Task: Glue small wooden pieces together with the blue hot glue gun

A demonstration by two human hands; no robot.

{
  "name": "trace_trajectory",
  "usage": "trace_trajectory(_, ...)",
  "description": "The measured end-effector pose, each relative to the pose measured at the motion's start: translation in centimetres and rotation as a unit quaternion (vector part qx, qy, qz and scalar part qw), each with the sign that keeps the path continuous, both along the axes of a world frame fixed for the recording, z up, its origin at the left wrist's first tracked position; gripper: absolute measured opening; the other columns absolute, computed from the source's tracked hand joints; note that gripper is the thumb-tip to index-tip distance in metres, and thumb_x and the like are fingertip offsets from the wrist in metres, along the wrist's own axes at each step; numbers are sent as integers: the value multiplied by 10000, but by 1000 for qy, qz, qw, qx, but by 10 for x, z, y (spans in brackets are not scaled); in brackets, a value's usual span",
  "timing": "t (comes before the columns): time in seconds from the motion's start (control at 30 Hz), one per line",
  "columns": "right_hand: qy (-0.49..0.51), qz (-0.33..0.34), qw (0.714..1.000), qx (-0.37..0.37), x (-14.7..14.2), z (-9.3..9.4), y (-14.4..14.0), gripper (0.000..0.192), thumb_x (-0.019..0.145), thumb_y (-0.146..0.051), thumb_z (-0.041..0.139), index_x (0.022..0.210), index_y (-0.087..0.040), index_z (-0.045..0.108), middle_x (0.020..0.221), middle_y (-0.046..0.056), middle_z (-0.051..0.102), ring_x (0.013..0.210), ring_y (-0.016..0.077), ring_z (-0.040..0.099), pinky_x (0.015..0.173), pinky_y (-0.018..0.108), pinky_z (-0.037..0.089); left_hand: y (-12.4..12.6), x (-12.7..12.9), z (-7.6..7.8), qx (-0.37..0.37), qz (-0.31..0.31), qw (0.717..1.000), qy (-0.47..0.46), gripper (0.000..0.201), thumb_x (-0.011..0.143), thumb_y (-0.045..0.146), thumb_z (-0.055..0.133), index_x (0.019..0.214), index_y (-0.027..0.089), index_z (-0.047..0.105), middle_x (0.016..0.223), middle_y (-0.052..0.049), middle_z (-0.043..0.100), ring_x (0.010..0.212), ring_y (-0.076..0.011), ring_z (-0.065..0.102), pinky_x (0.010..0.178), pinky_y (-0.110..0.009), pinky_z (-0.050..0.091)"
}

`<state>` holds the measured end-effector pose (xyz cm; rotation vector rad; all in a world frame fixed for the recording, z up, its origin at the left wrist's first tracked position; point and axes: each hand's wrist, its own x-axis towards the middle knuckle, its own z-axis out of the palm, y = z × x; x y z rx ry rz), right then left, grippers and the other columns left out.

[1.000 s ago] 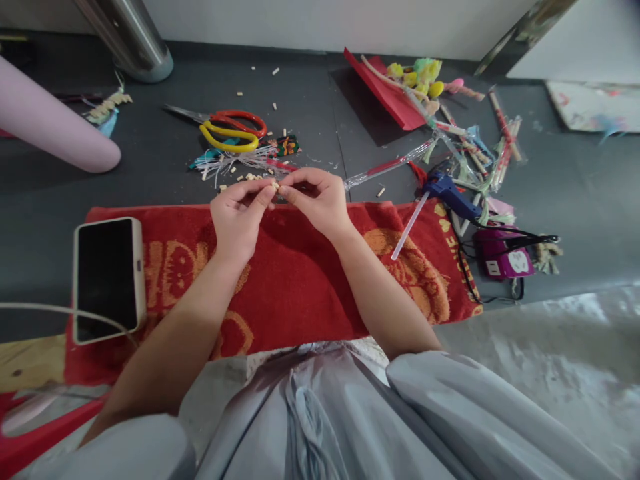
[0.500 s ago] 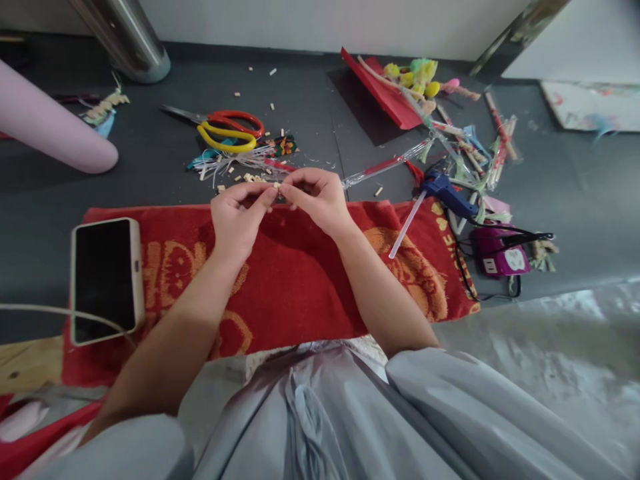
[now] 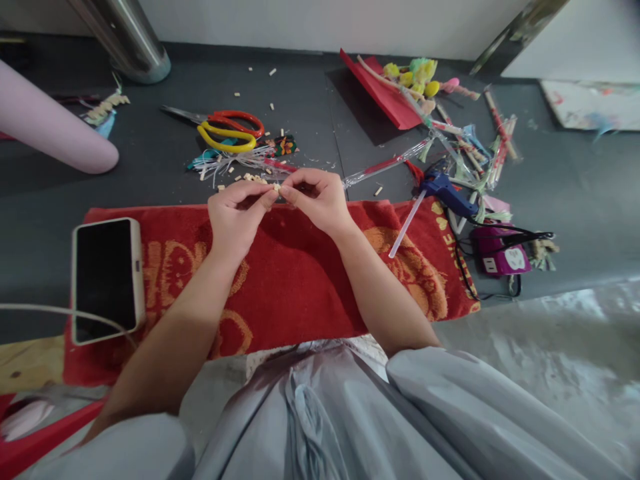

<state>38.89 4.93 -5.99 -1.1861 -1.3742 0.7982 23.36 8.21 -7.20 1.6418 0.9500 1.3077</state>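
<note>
My left hand [image 3: 235,217] and my right hand [image 3: 315,198] meet fingertip to fingertip above the far edge of a red towel [image 3: 300,280]. Between their thumbs and forefingers they pinch a tiny pale wooden piece [image 3: 277,189]. More such pale bits [image 3: 253,178] lie scattered on the dark floor just beyond my fingers. Red and yellow scissors [image 3: 231,129] lie further back, to the left.
A phone [image 3: 106,279] with a white cable rests on the towel's left end. A blue glue gun [image 3: 447,193] and a purple power strip [image 3: 501,257] sit to the right amid wrapped sticks and pompoms [image 3: 415,73]. A pink roll [image 3: 50,127] and metal post [image 3: 127,37] stand at back left.
Both hands stay pinched together on the small piece; they have shifted only slightly. The view has drifted a little.
</note>
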Motion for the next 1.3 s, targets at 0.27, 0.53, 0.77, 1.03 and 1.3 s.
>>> trace_trajectory(0.27, 3, -7, 1000, -4, -1, 0, -1, 366, 776, -525, 683, 717, -166, 643, 699, 12, 624, 642, 97, 529, 609, 249, 447, -3, 1, 6, 22, 10, 1000, 12, 102, 750, 330, 767, 782, 236, 745, 790, -4, 723, 746, -134, 669, 721, -285, 541)
trace_trajectory(0.53, 16, -3, 1000, 12, -2, -1, 0, 349, 782, -499, 682, 702, -162, 636, 687, 9, 609, 657, 99, 541, 633, 253, 455, -6, 0, 12, 69, 16, 997, 29, 111, 771, 360, 748, 759, 250, 736, 775, -7, 724, 750, -145, 666, 733, -301, 541)
trace_trajectory(0.77, -8, -15, 1000, -11, -1, -4, 3, 394, 784, -554, 665, 720, -166, 632, 686, 4, 602, 660, 101, 544, 636, 254, 457, -4, 3, 6, -22, -5, 1000, 11, 223, 759, 433, 740, 781, 216, 695, 777, -6, 694, 595, -95, 603, 587, -243, 513)
trace_trajectory(1.03, 8, -2, 1000, -19, -1, -3, 4, 414, 769, -575, 674, 737, -163, 648, 677, -1, 605, 635, 93, 528, 604, 243, 452, 2, 5, -2, -107, -28, 994, -27, 274, 723, 454, 753, 771, 197, 671, 712, 10, 663, 533, -66, 567, 524, -206, 477)
trace_trajectory(1.3, 26, 7, 999, -33, 1, -3, 3, 401, 759, -566, 690, 754, -167, 649, 683, -2, 612, 644, 93, 544, 617, 242, 474, 3, 8, -1, -191, -71, 976, -74, 297, 686, 482, 774, 701, 204, 670, 629, 6, 646, 487, -64, 532, 472, -203, 442)
